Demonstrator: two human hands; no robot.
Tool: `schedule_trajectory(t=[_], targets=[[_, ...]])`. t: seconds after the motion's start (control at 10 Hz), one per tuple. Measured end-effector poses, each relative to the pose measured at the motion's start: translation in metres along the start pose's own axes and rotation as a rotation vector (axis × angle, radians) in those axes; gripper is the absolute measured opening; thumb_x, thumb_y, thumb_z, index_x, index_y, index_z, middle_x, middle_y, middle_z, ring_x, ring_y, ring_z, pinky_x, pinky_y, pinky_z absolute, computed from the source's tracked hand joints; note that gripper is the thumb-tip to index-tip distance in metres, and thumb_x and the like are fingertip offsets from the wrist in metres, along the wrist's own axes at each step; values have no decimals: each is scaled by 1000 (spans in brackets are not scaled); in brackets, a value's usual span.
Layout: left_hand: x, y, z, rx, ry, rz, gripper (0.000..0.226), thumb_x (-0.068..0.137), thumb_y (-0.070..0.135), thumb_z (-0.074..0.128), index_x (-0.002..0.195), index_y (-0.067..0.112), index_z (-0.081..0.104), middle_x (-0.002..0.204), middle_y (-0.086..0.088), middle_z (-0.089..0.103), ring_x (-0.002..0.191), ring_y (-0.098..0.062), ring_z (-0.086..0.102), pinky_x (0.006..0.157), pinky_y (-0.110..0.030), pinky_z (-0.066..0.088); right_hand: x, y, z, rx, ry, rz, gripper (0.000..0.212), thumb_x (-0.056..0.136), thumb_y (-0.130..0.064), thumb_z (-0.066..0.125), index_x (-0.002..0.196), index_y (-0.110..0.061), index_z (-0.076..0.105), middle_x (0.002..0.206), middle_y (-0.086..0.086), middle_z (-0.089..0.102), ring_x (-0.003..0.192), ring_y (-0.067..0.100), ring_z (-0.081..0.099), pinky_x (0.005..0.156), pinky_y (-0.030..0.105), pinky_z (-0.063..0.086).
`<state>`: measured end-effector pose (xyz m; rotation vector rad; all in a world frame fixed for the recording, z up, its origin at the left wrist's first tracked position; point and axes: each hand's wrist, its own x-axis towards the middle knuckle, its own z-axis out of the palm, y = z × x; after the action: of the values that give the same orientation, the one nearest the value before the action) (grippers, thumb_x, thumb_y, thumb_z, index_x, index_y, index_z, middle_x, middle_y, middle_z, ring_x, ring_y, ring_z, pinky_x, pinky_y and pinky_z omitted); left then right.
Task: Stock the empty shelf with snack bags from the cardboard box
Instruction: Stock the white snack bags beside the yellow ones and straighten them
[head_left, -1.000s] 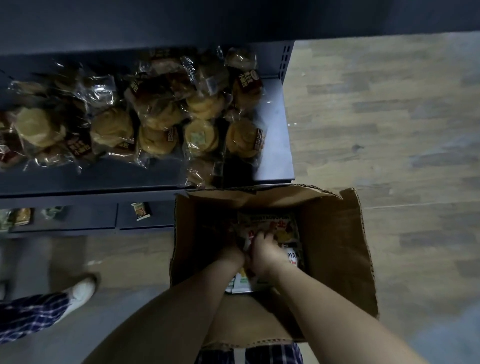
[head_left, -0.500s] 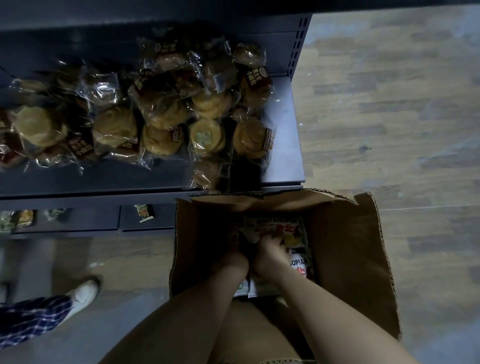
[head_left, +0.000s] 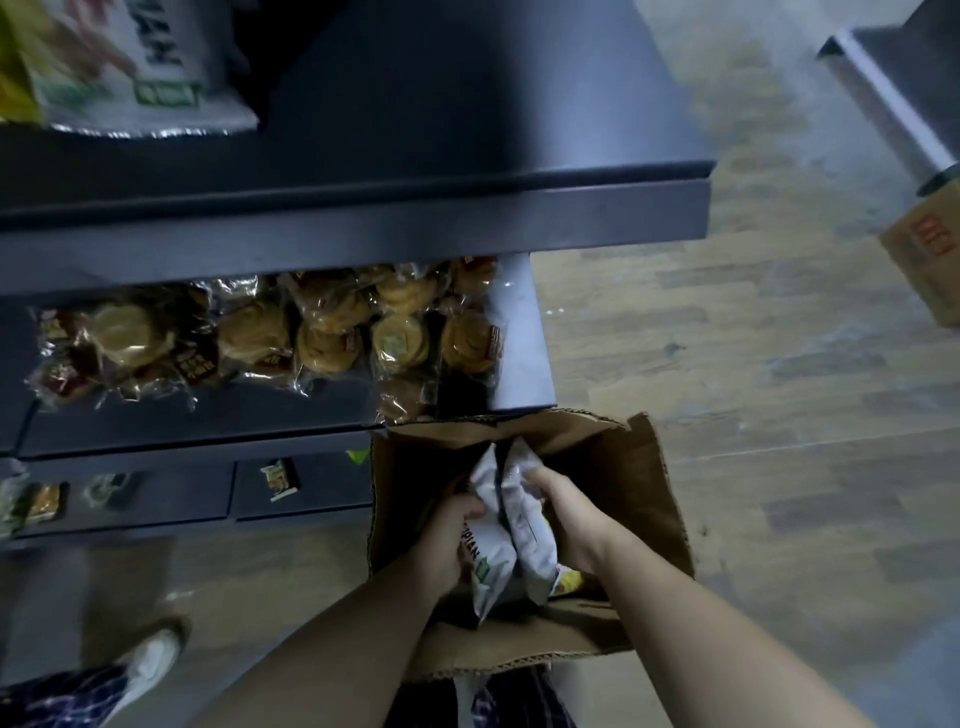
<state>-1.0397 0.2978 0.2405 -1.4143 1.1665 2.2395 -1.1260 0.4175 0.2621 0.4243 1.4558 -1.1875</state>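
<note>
Both hands, left (head_left: 452, 535) and right (head_left: 566, 519), now lift two bags (head_left: 511, 525) clear of the box (head_left: 649, 499), fingers clamping them together; shelving follows.

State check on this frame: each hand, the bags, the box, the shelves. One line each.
left hand: closed on left white snack bag
right hand: closed on right white snack bag
cardboard box: open, flaps up, bags partly lifted out
upper shelf: mostly bare, one snack bag at left
middle shelf: stocked with wrapped buns
</note>
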Motion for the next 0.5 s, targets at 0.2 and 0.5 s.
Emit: schedule_trajectory(t=[0.2, 0.5], targets=[[-64, 18, 19, -242, -325, -14, 50, 90, 40, 49, 123, 4, 60, 115, -18, 64, 106, -27, 61, 98, -38, 45, -52, -18, 1, -34, -4, -104, 57, 93, -61, 42, 117, -15, 66, 109, 11, 72, 103, 24, 67, 90, 34, 52], [-137, 49, 46, 76, -186, 175, 42, 97, 47, 35, 90, 15, 60, 91, -7, 69, 79, -16, 58, 73, -29, 48, -129, -41, 37, -245, 21, -471, 57, 96, -55, 40, 147, -29, 31, 144, -11, 40, 128, 6, 40, 106, 23, 29]])
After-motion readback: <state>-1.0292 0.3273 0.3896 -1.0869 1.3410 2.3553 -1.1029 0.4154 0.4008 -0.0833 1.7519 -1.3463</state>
